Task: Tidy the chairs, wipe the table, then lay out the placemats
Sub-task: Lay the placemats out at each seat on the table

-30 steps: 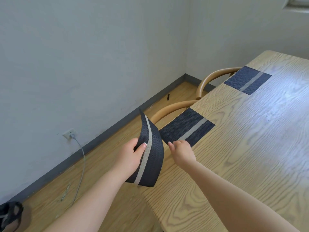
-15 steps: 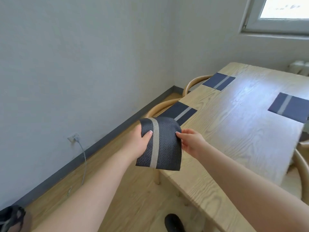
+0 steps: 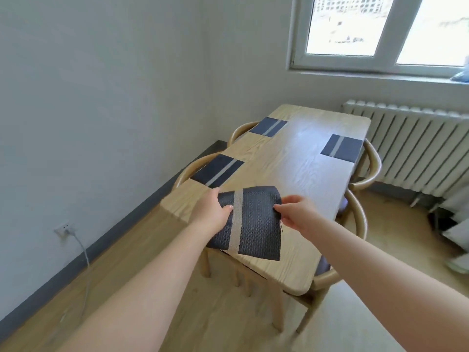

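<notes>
Left hand (image 3: 212, 214) and right hand (image 3: 295, 214) grip one placemat (image 3: 256, 227) by its side edges.
The placemat is held above the near end of the counter (image 3: 291, 171), bowed upward. Three placemats lie flat on the counter: near-left (image 3: 217, 170), far-left (image 3: 268, 126), far-right (image 3: 341, 148).

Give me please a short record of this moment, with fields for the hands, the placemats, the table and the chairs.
left hand: grips left edge of held placemat
right hand: pinches its right edge
held placemat: dark with pale stripe, above the table's near end, not laid flat
laid placemats: three; near left, far left, far right
table: light wood
chairs: pushed in; one by the radiator
</notes>
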